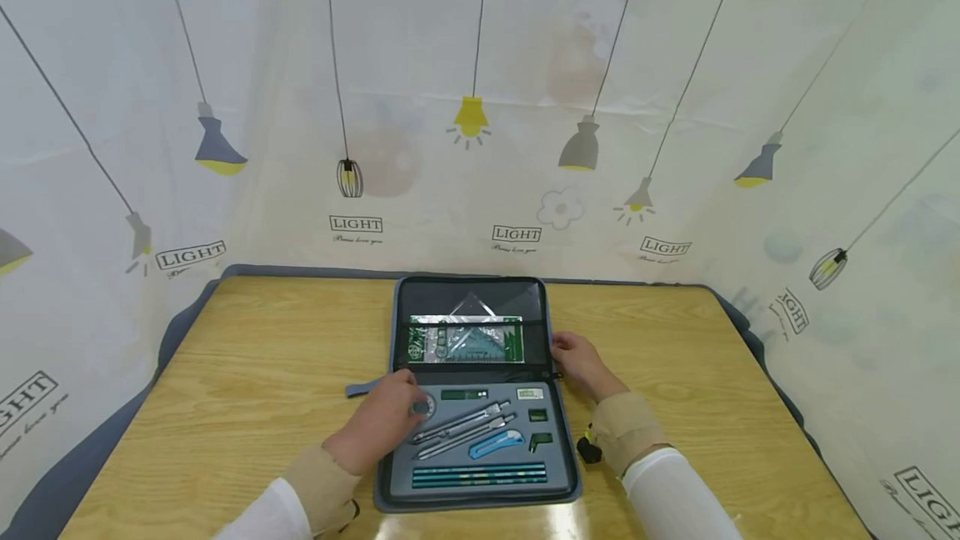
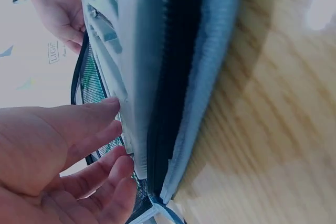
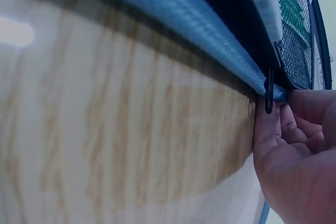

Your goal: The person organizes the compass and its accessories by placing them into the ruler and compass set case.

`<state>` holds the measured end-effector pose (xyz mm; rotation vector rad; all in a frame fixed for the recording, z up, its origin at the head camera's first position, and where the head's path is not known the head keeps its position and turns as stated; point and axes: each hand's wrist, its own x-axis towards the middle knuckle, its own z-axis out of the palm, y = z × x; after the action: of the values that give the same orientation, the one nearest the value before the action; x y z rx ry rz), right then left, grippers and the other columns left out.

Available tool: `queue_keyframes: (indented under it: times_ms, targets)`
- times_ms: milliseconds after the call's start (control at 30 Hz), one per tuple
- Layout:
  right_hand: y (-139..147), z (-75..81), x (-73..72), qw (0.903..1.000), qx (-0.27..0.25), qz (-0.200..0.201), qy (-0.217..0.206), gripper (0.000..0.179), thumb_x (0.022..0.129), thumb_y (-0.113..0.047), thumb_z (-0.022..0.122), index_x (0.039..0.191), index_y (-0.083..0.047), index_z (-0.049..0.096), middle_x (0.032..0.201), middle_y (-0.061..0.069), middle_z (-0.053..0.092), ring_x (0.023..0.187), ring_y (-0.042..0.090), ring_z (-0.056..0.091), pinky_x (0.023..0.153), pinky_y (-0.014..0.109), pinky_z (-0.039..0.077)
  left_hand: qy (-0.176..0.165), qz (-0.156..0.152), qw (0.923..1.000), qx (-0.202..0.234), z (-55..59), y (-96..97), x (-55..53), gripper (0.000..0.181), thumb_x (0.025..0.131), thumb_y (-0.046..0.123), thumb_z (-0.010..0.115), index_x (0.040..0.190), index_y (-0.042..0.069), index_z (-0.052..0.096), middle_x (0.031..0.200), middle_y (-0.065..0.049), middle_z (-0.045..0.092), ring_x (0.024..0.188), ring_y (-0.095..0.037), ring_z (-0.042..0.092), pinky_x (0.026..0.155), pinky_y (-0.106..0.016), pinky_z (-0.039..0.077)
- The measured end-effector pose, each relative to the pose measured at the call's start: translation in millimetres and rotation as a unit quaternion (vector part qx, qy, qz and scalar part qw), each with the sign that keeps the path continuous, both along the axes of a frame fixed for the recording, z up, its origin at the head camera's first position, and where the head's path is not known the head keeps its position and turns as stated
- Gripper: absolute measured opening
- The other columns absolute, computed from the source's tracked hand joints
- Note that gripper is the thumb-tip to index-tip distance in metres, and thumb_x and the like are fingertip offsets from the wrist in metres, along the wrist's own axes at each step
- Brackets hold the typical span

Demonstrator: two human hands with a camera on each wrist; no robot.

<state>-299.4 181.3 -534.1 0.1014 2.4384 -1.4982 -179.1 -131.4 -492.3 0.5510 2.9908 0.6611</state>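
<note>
An unzipped grey-blue stationery case [image 1: 480, 497] lies flat on the table, its lid [image 1: 471, 297] laid back. My left hand [image 1: 378, 422] reaches over the case's left side, beside a small round marked item [image 1: 426, 405] that it partly covers. In the left wrist view, the thumb and loosely bent fingers [image 2: 107, 109] touch the grey tray [image 2: 137, 77] at its edge. My right hand [image 1: 581, 361] is at the lid's right side near the hinge. There its thumb and forefinger pinch the blue fabric edge [image 3: 282, 94], close to a black zipper pull [image 3: 269, 90].
The tray holds two metal drawing tools [image 1: 463, 432], a blue cutter [image 1: 497, 443], pencils [image 1: 480, 475], a green lead box [image 1: 463, 395], an eraser [image 1: 529, 394] and small green pieces [image 1: 540, 441]. Set squares [image 1: 476, 344] sit in the lid's mesh pocket. A printed curtain [image 1: 420, 248] stands behind the table.
</note>
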Motion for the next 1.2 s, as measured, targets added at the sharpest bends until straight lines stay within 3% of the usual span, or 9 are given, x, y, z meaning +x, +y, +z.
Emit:
queue_keyframes:
  times_ms: [133, 400, 533, 667, 800, 933, 1067, 1200]
  targets:
    - [0, -1.1, -1.0, 1.0000, 0.002, -0.004, 0.000, 0.039, 0.098, -0.005, 0.042, 0.136, 0.004, 0.045, 0.129, 0.023, 0.052, 0.118, 0.031, 0.052, 0.097, 0.045, 0.046, -0.007, 0.009, 0.9999, 0.001, -1.6, -0.4, 0.1, 0.015, 0.077, 0.011, 0.076, 0.091, 0.006, 0.074, 0.087, -0.001, 0.054, 0.080, -0.013, 0.052, 0.069, -0.030, 0.049]
    - [0, 0.3, 0.4, 0.9999, 0.005, -0.010, 0.000, 0.038, 0.098, -0.005, 0.043, 0.135, 0.003, 0.046, 0.128, 0.023, 0.053, 0.116, 0.031, 0.053, 0.096, 0.045, 0.046, 0.039, -0.015, 0.9985, -0.036, -5.7, 0.3, 3.6, 0.003, 0.078, 0.011, 0.073, 0.081, 0.011, 0.075, 0.080, 0.003, 0.060, 0.079, -0.013, 0.053, 0.072, -0.031, 0.047]
    - [0, 1.0, 0.2, 0.9999, 0.008, -0.012, -0.003, 0.038, 0.098, -0.005, 0.043, 0.135, 0.003, 0.047, 0.127, 0.022, 0.054, 0.115, 0.029, 0.053, 0.095, 0.044, 0.047, 0.041, 0.006, 0.9989, -0.024, -5.5, 0.0, 2.9, 0.004, 0.077, 0.013, 0.074, 0.081, 0.012, 0.075, 0.079, 0.003, 0.064, 0.078, -0.014, 0.057, 0.071, -0.032, 0.049]
    - [0, 1.6, 0.8, 0.9999, 0.004, -0.013, 0.000, 0.037, 0.098, -0.005, 0.043, 0.134, 0.003, 0.047, 0.126, 0.022, 0.054, 0.114, 0.030, 0.054, 0.094, 0.043, 0.048, 0.040, 0.049, 0.9974, 0.033, -3.6, -4.9, -0.6, 0.005, 0.079, 0.012, 0.071, 0.084, 0.010, 0.073, 0.082, 0.001, 0.065, 0.077, -0.013, 0.059, 0.070, -0.032, 0.051]
    - [-2, 2.1, 1.8, 0.9999, 0.001, -0.008, 0.007, 0.037, 0.097, -0.003, 0.044, 0.133, 0.005, 0.047, 0.125, 0.024, 0.054, 0.114, 0.032, 0.054, 0.092, 0.042, 0.048, 0.043, 0.108, 0.9875, 0.107, -0.4, -16.1, -13.6, 0.015, 0.083, 0.007, 0.066, 0.098, 0.004, 0.067, 0.093, -0.007, 0.062, 0.083, -0.018, 0.057, 0.072, -0.034, 0.050]
    - [-2, 2.0, 2.1, 0.9999, 0.003, -0.009, 0.010, 0.037, 0.097, -0.003, 0.044, 0.133, 0.005, 0.048, 0.125, 0.024, 0.054, 0.113, 0.031, 0.054, 0.092, 0.042, 0.048, 0.034, 0.156, 0.9743, 0.159, 0.1, -29.3, -36.4, 0.032, 0.088, 0.006, 0.060, 0.118, -0.004, 0.056, 0.104, -0.018, 0.058, 0.093, -0.028, 0.056, 0.079, -0.040, 0.049]
    - [-2, 2.3, 1.6, 0.9999, 0.008, -0.009, 0.010, 0.037, 0.097, -0.003, 0.044, 0.133, 0.005, 0.047, 0.126, 0.024, 0.054, 0.113, 0.031, 0.054, 0.093, 0.043, 0.048, -0.018, 0.190, 0.9642, 0.184, -2.8, -38.9, -58.9, 0.042, 0.092, 0.006, 0.052, 0.131, -0.009, 0.045, 0.113, -0.023, 0.057, 0.100, -0.032, 0.058, 0.082, -0.042, 0.050]
    - [-2, 3.7, 1.8, 0.9999, 0.008, -0.008, 0.009, 0.038, 0.096, -0.003, 0.044, 0.133, 0.005, 0.047, 0.126, 0.024, 0.054, 0.113, 0.030, 0.054, 0.093, 0.042, 0.048, -0.075, 0.199, 0.9590, 0.188, -5.0, -42.5, -72.8, 0.044, 0.094, 0.005, 0.046, 0.135, -0.011, 0.040, 0.117, -0.026, 0.057, 0.102, -0.034, 0.061, 0.083, -0.041, 0.052]
